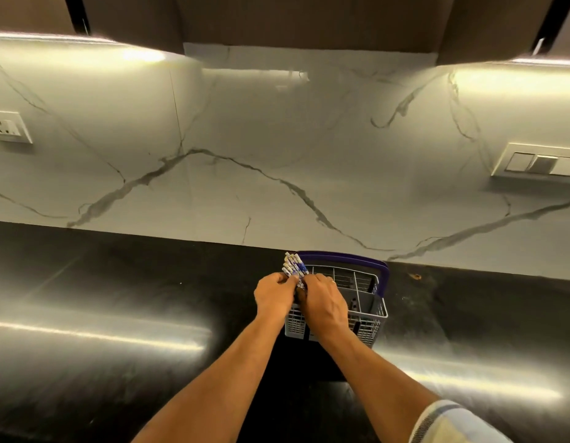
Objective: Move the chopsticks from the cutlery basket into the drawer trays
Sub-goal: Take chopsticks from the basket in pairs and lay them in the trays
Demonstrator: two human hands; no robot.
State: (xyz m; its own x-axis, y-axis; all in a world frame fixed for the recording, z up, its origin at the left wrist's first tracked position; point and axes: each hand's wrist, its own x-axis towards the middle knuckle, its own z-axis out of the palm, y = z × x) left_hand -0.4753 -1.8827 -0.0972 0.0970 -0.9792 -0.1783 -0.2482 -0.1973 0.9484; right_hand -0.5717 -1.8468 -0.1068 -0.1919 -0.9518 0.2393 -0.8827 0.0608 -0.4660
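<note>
1. Both hands, left [273, 294] and right [322, 301], pinch a bundle of slim chopsticks [294, 267] with blue-and-white patterned tops.
2. The bundle stands at the left end of a grey plastic grid basket [368, 310] with a purple handle.
3. The basket sits on a glossy black counter [117, 298] by a veined marble wall [277, 139].

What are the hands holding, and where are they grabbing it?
Both the left hand and right hand grip the bundle of chopsticks around the middle, below the patterned tops.
</note>
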